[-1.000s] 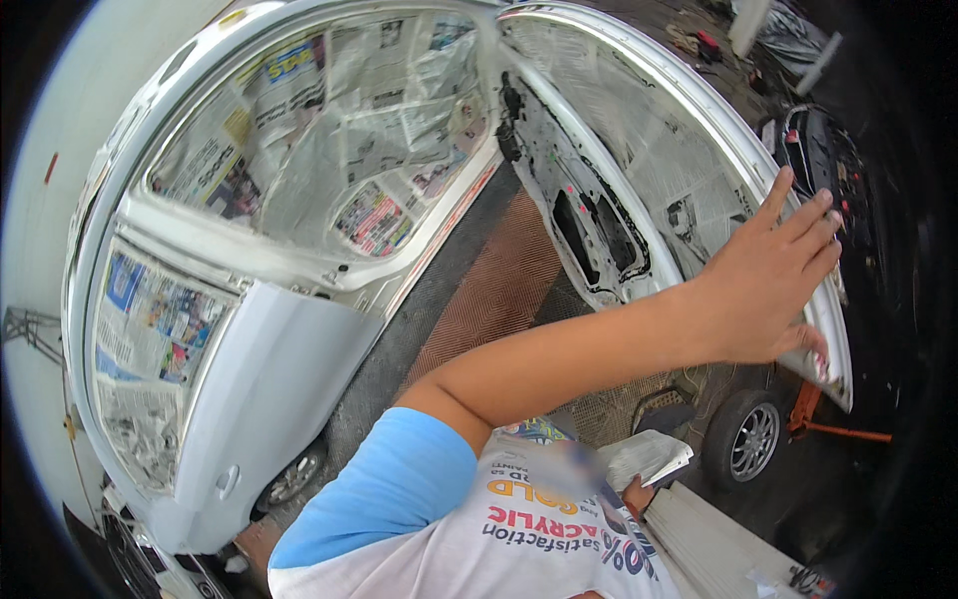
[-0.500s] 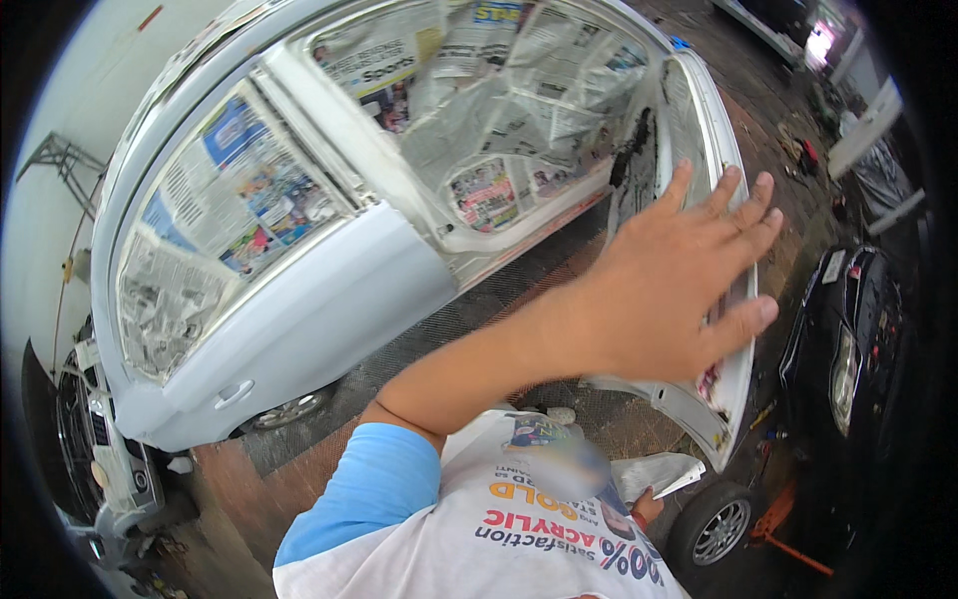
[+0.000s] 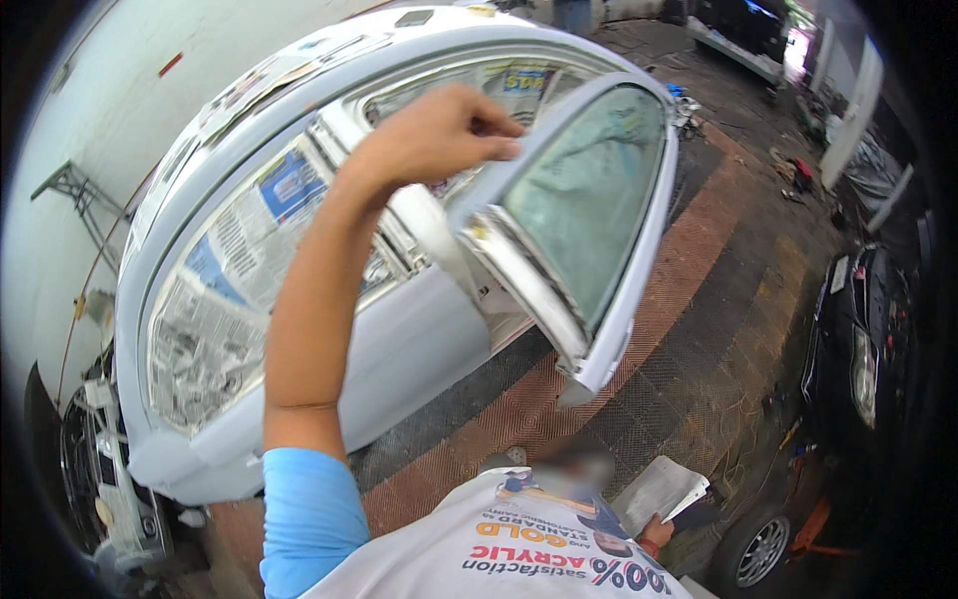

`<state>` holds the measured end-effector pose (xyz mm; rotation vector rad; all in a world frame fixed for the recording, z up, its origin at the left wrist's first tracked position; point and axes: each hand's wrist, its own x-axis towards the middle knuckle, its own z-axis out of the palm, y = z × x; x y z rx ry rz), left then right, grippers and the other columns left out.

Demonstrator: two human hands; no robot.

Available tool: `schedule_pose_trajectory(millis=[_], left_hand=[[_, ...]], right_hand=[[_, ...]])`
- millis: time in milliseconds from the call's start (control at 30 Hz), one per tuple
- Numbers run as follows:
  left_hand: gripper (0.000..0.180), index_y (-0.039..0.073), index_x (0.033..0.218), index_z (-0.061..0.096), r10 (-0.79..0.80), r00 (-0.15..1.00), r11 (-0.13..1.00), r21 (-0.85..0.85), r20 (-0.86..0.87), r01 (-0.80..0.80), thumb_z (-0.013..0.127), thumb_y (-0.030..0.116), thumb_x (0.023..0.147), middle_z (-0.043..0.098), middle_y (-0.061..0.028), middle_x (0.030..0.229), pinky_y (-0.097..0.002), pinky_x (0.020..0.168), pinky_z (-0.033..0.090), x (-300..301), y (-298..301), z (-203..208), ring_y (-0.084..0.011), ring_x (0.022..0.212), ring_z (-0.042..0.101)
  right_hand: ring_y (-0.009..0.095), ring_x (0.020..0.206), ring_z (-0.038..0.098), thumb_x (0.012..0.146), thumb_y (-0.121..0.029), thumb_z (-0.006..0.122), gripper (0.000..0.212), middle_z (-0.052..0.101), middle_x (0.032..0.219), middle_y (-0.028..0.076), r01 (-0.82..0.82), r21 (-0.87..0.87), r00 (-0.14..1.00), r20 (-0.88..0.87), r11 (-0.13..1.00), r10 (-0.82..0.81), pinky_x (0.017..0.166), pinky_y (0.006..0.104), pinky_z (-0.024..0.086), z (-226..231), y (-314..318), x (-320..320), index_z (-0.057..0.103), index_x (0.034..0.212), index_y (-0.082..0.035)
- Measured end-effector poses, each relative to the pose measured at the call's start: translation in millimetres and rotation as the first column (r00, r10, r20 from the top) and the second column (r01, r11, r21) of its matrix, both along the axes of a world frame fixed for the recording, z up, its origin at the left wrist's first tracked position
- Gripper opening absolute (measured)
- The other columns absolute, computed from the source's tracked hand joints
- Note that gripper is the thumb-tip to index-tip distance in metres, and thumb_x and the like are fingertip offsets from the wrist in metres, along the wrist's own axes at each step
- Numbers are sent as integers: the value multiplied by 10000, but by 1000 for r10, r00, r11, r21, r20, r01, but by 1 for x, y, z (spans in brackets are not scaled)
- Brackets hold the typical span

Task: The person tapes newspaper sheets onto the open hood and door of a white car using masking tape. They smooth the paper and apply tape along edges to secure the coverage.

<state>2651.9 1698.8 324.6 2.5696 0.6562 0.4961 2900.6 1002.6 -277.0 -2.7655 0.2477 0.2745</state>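
My left hand (image 3: 439, 140), its arm in a blue sleeve, is raised in front of the car body. Its curled thumb and fingertips meet the window frame of a pale grey car door (image 3: 544, 165); how firm the hold is does not show. The door stands ajar, with greenish glass (image 3: 599, 190) in it. Low on the right, my right hand (image 3: 656, 531), with a red band at the wrist, grips folded newspaper (image 3: 659, 496).
The rear side window (image 3: 230, 290) is covered with newspaper above a closed rear door (image 3: 419, 339). A loose wheel (image 3: 750, 552) lies at the lower right, near an orange metal tool (image 3: 813, 529). A black bumper with a headlight (image 3: 863, 349) sits farther right, past red and black floor matting (image 3: 679, 299).
The front door has swung inward toward the car body. My left hand has moved left and up, its spread fingers now curled at the window frame. My right hand keeps the newspaper.
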Motion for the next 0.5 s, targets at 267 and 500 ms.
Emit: schedule_pose_trajectory(millis=[267, 500], left_hand=[[349, 61, 1153, 856, 445, 852, 846, 440, -276, -300, 780, 344, 964, 822, -215, 1126, -482, 989, 597, -22, 92, 9, -387, 1081, 784], [562, 53, 1180, 831, 734, 640, 626, 594, -228, -505, 648, 564, 1032, 782, -224, 1263, -521, 1047, 564, -20, 165, -23, -411, 1207, 733]], right_hand=[[537, 1157, 699, 984, -294, 734, 496, 735, 1200, 360, 68, 159, 997, -38, 985, -63, 1003, 565, 536, 42, -2, -52, 708, 1254, 120], [533, 1100, 727, 976, -290, 749, 459, 744, 1179, 362, 200, 6, 979, -53, 980, -199, 942, 567, 561, 48, -31, -76, 726, 1214, 102]])
